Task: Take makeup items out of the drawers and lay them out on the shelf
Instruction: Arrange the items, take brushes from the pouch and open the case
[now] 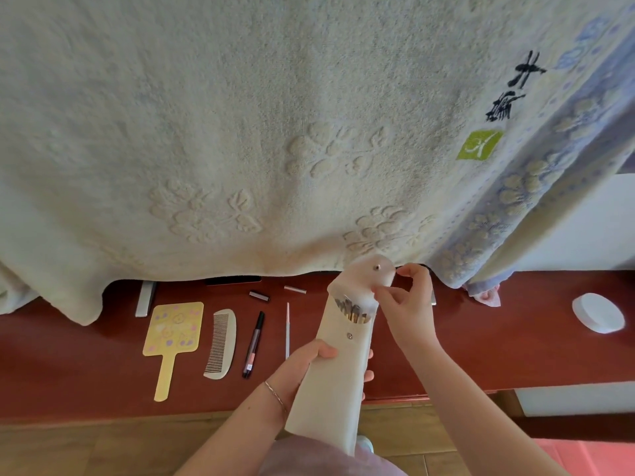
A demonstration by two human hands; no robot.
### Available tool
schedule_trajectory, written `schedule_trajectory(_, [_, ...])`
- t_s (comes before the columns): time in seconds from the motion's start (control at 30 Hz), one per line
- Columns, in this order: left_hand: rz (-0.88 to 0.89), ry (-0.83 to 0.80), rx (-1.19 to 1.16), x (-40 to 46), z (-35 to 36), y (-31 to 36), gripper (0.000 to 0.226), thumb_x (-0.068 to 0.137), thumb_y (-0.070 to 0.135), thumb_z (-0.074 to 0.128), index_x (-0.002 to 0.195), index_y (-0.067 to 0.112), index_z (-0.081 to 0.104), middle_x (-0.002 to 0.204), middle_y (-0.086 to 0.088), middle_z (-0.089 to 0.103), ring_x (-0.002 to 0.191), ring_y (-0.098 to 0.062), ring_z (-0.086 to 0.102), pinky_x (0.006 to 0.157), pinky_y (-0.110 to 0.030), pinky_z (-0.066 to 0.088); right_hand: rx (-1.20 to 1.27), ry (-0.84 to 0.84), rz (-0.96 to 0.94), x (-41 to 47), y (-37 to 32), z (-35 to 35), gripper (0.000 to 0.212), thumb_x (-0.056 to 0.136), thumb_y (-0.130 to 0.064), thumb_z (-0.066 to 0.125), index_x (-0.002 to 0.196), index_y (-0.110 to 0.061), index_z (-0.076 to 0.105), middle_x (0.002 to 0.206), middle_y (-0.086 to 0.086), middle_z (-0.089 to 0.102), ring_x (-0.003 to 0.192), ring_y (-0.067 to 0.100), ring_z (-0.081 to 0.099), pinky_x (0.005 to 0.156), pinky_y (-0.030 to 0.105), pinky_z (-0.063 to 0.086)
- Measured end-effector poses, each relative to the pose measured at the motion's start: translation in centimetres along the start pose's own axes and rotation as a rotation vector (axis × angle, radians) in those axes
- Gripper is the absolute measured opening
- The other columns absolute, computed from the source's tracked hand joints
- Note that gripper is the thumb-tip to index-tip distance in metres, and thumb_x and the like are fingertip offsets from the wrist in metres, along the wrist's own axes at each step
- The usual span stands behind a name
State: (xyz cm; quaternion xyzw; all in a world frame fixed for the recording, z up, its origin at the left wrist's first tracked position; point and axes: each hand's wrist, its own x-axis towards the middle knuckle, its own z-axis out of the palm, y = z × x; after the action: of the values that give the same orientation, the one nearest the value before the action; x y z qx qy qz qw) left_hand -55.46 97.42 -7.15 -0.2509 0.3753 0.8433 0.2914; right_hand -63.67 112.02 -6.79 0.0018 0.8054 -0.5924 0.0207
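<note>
A person's left hand (309, 367) is wrapped around a tall cream brush pouch (338, 359), held upright over the red shelf (481, 348); the right hand (407, 298) pinches its open flap; a mirror (173, 333), comb (221, 343) and pen (253, 344) lie to the pouch's left.

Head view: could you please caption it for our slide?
Left hand grips a white brush pouch while right hand lifts its flap above the red shelf.
</note>
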Motion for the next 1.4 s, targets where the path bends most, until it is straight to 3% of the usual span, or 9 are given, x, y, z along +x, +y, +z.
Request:
schedule_trajectory(0.37, [-0.14, 0.224, 0.258, 1.2, -0.7, 1.0, 0.029, 0.051, -0.002, 0.04, 0.036, 0.003, 0.064, 0.035, -0.005, 0.061, 0.029, -0.01, 0.059, 0.04, -0.019, 0.048, -0.251, -0.291, 0.023, 0.0, 0.6, -0.8, 0.01, 0.087, -0.022, 0.062, 0.094, -0.022, 0.069, 0.128, -0.012, 0.05, 0.099, 0.009, 0.057, 0.086, 0.022, 0.047])
schedule_trajectory(0.5, [-0.143, 0.179, 0.243, 0.7, -1.2, 1.0, 0.056, 0.067, -0.02, 0.053, 0.122, -0.024, 0.042, 0.088, -0.039, 0.067, 0.086, -0.019, 0.073, 0.072, -0.02, 0.053, -0.301, -0.373, 0.044, -0.4, 0.6, -0.7, 0.012, 0.082, -0.029, 0.069, 0.093, -0.024, 0.07, 0.131, -0.014, 0.045, 0.105, 0.005, 0.051, 0.081, 0.013, 0.041])
schedule_trajectory(0.6, [-0.137, 0.28, 0.327, 0.7, -1.0, 1.4, 0.051, 0.059, -0.01, 0.045, 0.109, -0.009, 0.052, 0.04, -0.012, 0.063, 0.032, -0.014, 0.062, 0.031, -0.017, 0.046, -0.298, -0.424, 0.042, -0.5, 0.5, -0.8, 0.015, 0.077, -0.031, 0.074, 0.089, -0.033, 0.067, 0.132, -0.017, 0.042, 0.111, 0.003, 0.049, 0.082, 0.01, 0.038])
schedule_trajectory(0.77, [-0.232, 0.333, 0.472, 1.6, -0.4, 1.6, 0.008, 0.085, -0.01, 0.05, 0.093, -0.011, 0.054, 0.071, -0.019, 0.072, 0.056, -0.016, 0.062, 0.062, -0.019, 0.054, -0.251, -0.408, 0.092, -0.3, 0.7, -0.7, 0.011, 0.077, -0.028, 0.074, 0.082, -0.036, 0.069, 0.127, -0.015, 0.048, 0.102, 0.01, 0.059, 0.086, 0.024, 0.049])
schedule_trajectory(0.83, [-0.21, 0.363, 0.539, 2.2, -0.5, 1.4, 0.031, 0.072, -0.021, 0.052, 0.102, -0.015, 0.056, 0.056, -0.009, 0.061, 0.052, -0.019, 0.056, 0.053, -0.018, 0.045, -0.272, -0.375, 0.091, -0.3, 0.8, -0.6, 0.011, 0.078, -0.028, 0.073, 0.08, -0.038, 0.069, 0.119, -0.018, 0.051, 0.097, 0.011, 0.06, 0.086, 0.026, 0.05])
schedule_trajectory(0.93, [-0.229, 0.443, 0.531, 2.3, -0.4, 1.3, 0.024, 0.068, -0.019, 0.05, 0.063, 0.004, 0.046, 0.053, -0.008, 0.052, 0.034, -0.009, 0.057, 0.037, -0.014, 0.042, -0.257, -0.313, 0.073, -0.4, 0.7, -0.2, 0.013, 0.08, -0.024, 0.07, 0.08, -0.037, 0.069, 0.105, -0.017, 0.058, 0.094, 0.007, 0.059, 0.083, 0.022, 0.048])
schedule_trajectory(1.03, [-0.183, 0.574, 0.559, 3.2, -0.3, 1.5, 0.021, 0.094, -0.006, 0.04, 0.075, 0.0, 0.047, 0.101, -0.017, 0.053, 0.107, -0.021, 0.06, 0.087, -0.021, 0.045, -0.231, -0.278, 0.126, -0.2, 0.6, 0.1, 0.009, 0.082, -0.023, 0.066, 0.083, -0.033, 0.067, 0.086, -0.012, 0.063, 0.079, 0.008, 0.057, 0.069, 0.02, 0.044])
schedule_trajectory(1.1, [-0.209, 0.56, 0.742, 3.8, -0.8, 0.9, 0.029, 0.095, -0.01, 0.032, 0.121, -0.013, 0.045, 0.122, -0.021, 0.052, 0.121, -0.029, 0.043, 0.106, -0.032, 0.031, -0.164, -0.251, 0.183, 0.2, 0.5, 0.3, 0.01, 0.082, -0.023, 0.065, 0.081, -0.032, 0.066, 0.083, -0.006, 0.065, 0.074, 0.011, 0.055, 0.066, 0.021, 0.042])
schedule_trajectory(1.4, [-0.306, 0.628, 1.001, 2.5, -0.5, 0.3, 0.049, 0.098, 0.0, 0.035, 0.144, -0.008, 0.018, 0.152, -0.018, 0.026, 0.128, -0.019, 0.039, 0.09, -0.021, 0.04, 0.164, -0.105, 0.421, 3.0, 0.5, 0.1, 0.012, 0.088, -0.008, 0.058, 0.084, -0.017, 0.065, 0.085, 0.009, 0.071, 0.066, 0.012, 0.061, 0.058, 0.022, 0.042])
